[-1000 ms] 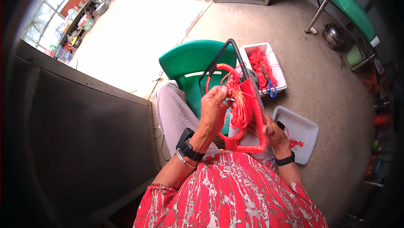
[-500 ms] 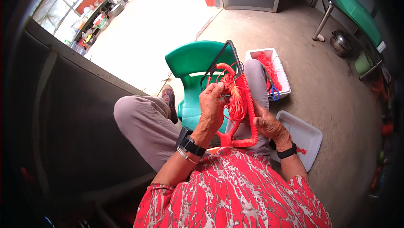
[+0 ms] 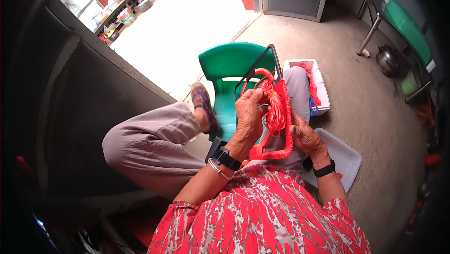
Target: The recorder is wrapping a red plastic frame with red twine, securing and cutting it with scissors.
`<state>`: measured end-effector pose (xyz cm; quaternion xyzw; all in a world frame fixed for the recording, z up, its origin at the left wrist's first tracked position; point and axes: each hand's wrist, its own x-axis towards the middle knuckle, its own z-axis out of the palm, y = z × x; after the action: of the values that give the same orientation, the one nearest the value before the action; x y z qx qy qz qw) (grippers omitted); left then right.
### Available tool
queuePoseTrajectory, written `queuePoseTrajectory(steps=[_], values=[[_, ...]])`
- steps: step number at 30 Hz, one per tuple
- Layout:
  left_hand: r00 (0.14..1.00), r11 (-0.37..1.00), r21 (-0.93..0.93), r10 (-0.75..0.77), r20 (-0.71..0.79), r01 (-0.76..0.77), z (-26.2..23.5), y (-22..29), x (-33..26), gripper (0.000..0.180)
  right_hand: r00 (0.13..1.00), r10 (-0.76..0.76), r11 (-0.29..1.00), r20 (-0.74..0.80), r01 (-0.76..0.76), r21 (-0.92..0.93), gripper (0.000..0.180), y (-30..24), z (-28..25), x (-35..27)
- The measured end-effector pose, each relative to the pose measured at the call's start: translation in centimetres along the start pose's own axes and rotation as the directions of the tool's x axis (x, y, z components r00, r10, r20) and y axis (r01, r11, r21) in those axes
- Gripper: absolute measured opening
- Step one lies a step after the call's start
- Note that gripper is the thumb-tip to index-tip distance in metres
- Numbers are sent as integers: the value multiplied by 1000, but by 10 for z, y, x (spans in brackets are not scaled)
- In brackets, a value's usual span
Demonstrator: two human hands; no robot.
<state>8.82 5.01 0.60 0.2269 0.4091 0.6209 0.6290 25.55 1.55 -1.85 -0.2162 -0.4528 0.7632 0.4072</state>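
My left hand [image 3: 250, 113] is closed, thumb and fingers pinching the upper part of a hank of red cord [image 3: 276, 115]. The hank lies against a black rectangular frame [image 3: 273, 57], whose right side and near end are covered in tightly wound red cord. A red wrapped loop [image 3: 265, 71] arches near the frame's middle. On the frame's right side, my right hand [image 3: 307, 139] has its thumb on the near face and its fingers partly hidden behind. The frame tilts over my right thigh. The tips of my left fingers are partly hidden by cord.
A green plastic chair [image 3: 225, 62] stands in front of me. To the right are a white foam box [image 3: 322, 85] with red cord and blue-handled scissors [image 3: 313, 108], and a white tray [image 3: 344, 158]. A dark panel [image 3: 103, 108] stands at left, a metal-legged table [image 3: 375, 31] at far right.
My left knee has swung outward to the left and its foot has shifted. The surroundings sit slightly further right in view. Both hands keep their holds on the cord and the frame.
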Motion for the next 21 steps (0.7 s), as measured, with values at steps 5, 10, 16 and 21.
queuePoseTrajectory(steps=[5,10,16,21], values=[[999,1000,24,15,38,-16,-8,-7,7,13,1000,-16,999,-18,16,-30,99,-1,3,2],[999,999,41,17,29,-18,-3,-5,5,13,999,-31,999,-8,31,-19,98,4,1,4],[1000,1000,2,27,17,-27,-3,-4,4,13,999,-26,997,-47,23,-68,100,4,6,4],[999,1000,0,9,40,-9,-4,-7,5,13,999,-32,994,-29,29,-106,98,7,3,3]])
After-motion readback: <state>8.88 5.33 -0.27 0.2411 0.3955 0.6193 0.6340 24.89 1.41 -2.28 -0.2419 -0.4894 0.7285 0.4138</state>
